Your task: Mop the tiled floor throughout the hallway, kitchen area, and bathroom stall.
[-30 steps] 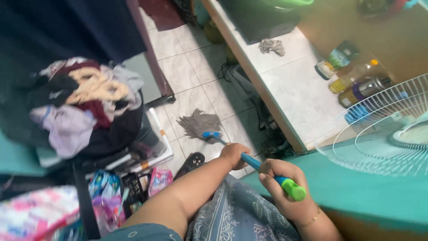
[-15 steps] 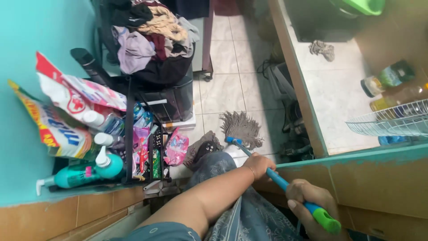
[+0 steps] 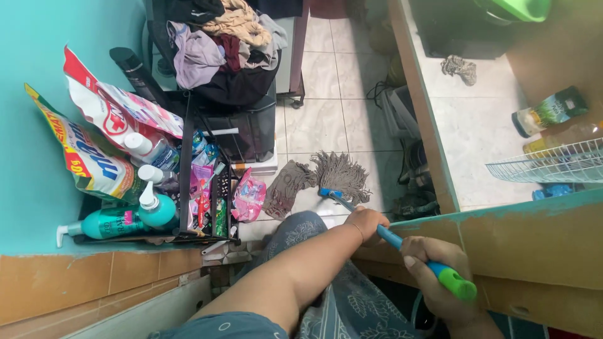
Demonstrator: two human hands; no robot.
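While both hands stay clamped on the blue mop handle (image 3: 389, 237) — left hand (image 3: 366, 224) farther down the shaft, right hand (image 3: 434, 258) wrapped near the green end — the grey mop head (image 3: 340, 171) lies on the tiled floor (image 3: 317, 122), slightly farther than before, now just right of a brown floor rag (image 3: 286, 186) beside the cluttered rack (image 3: 201, 207).

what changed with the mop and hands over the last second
The mop head slid along the tiled floor to lie beside the sandal. Left hand and right hand kept their grip on the blue handle; nothing was let go.
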